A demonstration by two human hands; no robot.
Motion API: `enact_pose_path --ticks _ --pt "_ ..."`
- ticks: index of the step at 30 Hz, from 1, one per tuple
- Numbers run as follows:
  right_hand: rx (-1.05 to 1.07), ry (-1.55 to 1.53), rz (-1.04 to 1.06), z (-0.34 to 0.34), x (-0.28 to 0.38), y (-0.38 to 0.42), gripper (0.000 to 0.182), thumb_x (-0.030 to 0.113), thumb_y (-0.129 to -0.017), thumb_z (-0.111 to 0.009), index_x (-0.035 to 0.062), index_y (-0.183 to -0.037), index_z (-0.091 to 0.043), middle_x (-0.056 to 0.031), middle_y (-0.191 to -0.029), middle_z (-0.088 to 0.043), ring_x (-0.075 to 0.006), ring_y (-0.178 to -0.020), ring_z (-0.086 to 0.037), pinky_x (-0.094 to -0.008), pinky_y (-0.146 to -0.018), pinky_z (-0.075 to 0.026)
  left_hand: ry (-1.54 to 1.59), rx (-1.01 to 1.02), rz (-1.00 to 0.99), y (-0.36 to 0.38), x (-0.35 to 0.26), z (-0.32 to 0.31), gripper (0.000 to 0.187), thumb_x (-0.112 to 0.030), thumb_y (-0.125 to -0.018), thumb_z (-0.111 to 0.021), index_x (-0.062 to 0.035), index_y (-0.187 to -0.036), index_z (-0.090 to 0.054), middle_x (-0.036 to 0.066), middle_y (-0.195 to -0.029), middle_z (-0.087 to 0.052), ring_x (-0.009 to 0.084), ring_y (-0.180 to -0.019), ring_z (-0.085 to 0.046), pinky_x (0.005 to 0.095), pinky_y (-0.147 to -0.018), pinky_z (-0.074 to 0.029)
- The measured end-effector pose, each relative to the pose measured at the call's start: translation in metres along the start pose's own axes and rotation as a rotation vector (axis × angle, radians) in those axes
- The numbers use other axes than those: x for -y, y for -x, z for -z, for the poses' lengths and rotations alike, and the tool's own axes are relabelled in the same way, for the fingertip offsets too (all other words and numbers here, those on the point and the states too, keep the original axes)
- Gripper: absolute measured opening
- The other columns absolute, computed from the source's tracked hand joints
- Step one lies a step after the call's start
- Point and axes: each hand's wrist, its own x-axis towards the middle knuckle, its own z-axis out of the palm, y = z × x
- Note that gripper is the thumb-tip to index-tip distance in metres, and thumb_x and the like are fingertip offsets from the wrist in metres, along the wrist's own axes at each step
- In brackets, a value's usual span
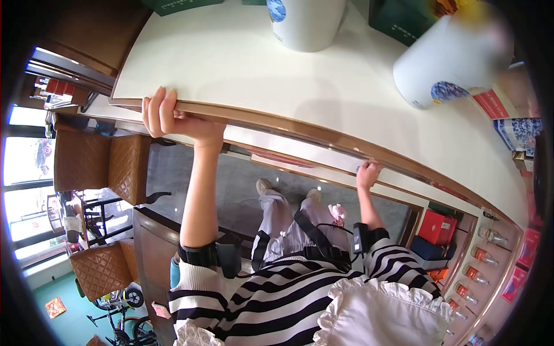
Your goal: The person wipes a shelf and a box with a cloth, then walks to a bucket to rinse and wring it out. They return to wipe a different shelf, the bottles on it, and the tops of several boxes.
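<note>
My left hand (180,119) is wrapped round the brown-trimmed edge of a white shelf (190,69), its fingertips resting on the top side. Farther right and lower, my right hand (368,173) is closed at a lower brown-trimmed ledge beneath the shelf. What its fingers hold there is hidden. Two white containers with blue pictures stand on the shelf: one upright container (307,26) at the top middle and one tilted-looking container (447,66) at the right, partly blurred. Neither hand touches them.
Dark green boxes (401,23) stand behind the containers. Below right, a red box (437,227) and several bottles (480,255) sit on lower shelves. Brown quilted chairs (82,158) and a bicycle (124,320) are at the left. Grey floor (231,190) shows around my feet.
</note>
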Motion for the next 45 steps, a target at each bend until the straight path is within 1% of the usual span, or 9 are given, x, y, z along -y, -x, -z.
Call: enact_pose_path --ticks 5,18,20,23,26,31,36,41,45 --pt "0.116 -0.168 0.212 -0.075 0.06 0.046 0.023 0.014 -0.066 -0.046 0.0004 -0.048 -0.049 -0.0182 -0.051 -0.048 -0.0328 -0.05 -0.049 -0.0432 -0.049 -0.038 -0.008 -0.037 0.086 0.001 -0.007 -0.005 0.026 -0.029 -0.082 -0.036 -0.0081 -0.096 -0.031 0.008 -0.099 -0.029 0.0203 -0.097 -0.028 0.0419 -0.09 -0.024" --pt "0.307 -0.641 0.718 -0.181 0.262 0.141 0.019 0.004 -0.065 -0.043 -0.0016 -0.08 -0.054 -0.0212 -0.075 -0.055 -0.0341 -0.067 -0.053 -0.0418 -0.061 -0.042 -0.117 -0.117 0.037 0.001 -0.006 -0.008 0.02 -0.023 -0.088 -0.02 -0.0103 -0.089 -0.035 0.005 -0.096 -0.036 0.0206 -0.098 -0.033 0.0349 -0.086 -0.031" --pt "1.578 -0.51 0.558 -0.122 0.271 0.122 0.021 0.006 -0.064 -0.043 0.0 -0.079 -0.055 -0.0146 -0.072 -0.057 -0.0252 -0.067 -0.054 -0.0358 -0.062 -0.043 -0.108 -0.108 0.029 0.0 -0.006 -0.006 0.02 -0.022 -0.088 -0.02 -0.0104 -0.089 -0.035 0.005 -0.096 -0.036 0.0206 -0.098 -0.032 0.0347 -0.086 -0.031" --pt "2.114 -0.708 0.742 -0.16 0.211 0.134 0.023 0.007 -0.059 -0.046 -0.0001 -0.076 -0.059 -0.0029 -0.067 -0.056 -0.0117 -0.062 -0.047 -0.0235 -0.058 -0.04 -0.059 -0.101 0.002 0.002 0.0 -0.005 0.019 -0.027 -0.086 -0.03 -0.0098 -0.091 -0.035 0.006 -0.097 -0.035 0.0218 -0.098 -0.031 0.0355 -0.086 -0.03" --pt "2.18 -0.593 -0.127 -0.077 0.176 0.071 0.039 0.01 -0.055 -0.05 0.003 -0.093 -0.057 -0.0017 -0.083 -0.056 -0.008 -0.064 -0.047 -0.0196 -0.057 -0.039 -0.037 -0.035 0.0 0.001 -0.001 0.0 0.04 -0.034 -0.073 -0.053 -0.0078 -0.096 -0.033 0.008 -0.096 -0.034 0.0236 -0.095 -0.031 0.0379 -0.084 -0.027" --pt "1.645 -0.881 -0.621 -0.02 0.069 0.003 0.007 0.013 -0.058 -0.053 0.0073 -0.056 -0.051 -0.0022 -0.054 -0.049 -0.0098 -0.047 -0.045 -0.023 -0.045 -0.036 -0.02 0.019 0.111 -0.007 -0.015 0.005 0.036 -0.029 -0.075 -0.049 -0.0056 -0.097 -0.032 0.009 -0.099 -0.029 0.0256 -0.096 -0.029 0.0444 -0.089 -0.022" --pt "1.278 -1.457 -0.849 0.091 0.021 -0.027 0.046 0.01 -0.06 -0.045 -0.003 -0.104 -0.043 -0.0154 -0.091 -0.053 -0.0239 -0.082 -0.055 -0.0344 -0.074 -0.046 -0.078 0.156 0.123 -0.012 -0.025 0.022 0.032 -0.021 -0.076 -0.042 -0.0023 -0.101 -0.036 0.013 -0.103 -0.035 0.0286 -0.102 -0.03 0.0439 -0.089 -0.025" --pt "0.802 -1.7 -1.049 0.131 -0.043 -0.008 0.035 0.013 -0.061 -0.051 -0.0003 -0.093 -0.049 -0.0122 -0.085 -0.055 -0.024 -0.077 -0.056 -0.0367 -0.071 -0.047 -0.049 0.364 -0.048 -0.029 -0.019 0.056 0.039 -0.016 -0.073 -0.039 0.0008 -0.108 -0.039 0.016 -0.106 -0.046 0.0292 -0.101 -0.042 0.0383 -0.085 -0.034" --pt "0.381 -1.735 -1.107 0.155 -0.062 0.019 0.031 0.017 -0.06 -0.058 0.0041 -0.087 -0.05 -0.0098 -0.083 -0.055 -0.0237 -0.076 -0.055 -0.0359 -0.074 -0.045 0.334 -0.028 0.431 -0.057 -0.056 0.059 0.033 -0.006 -0.072 -0.04 0.0046 -0.104 -0.04 0.018 -0.104 -0.048 0.0254 -0.091 -0.047 0.0324 -0.072 -0.041"
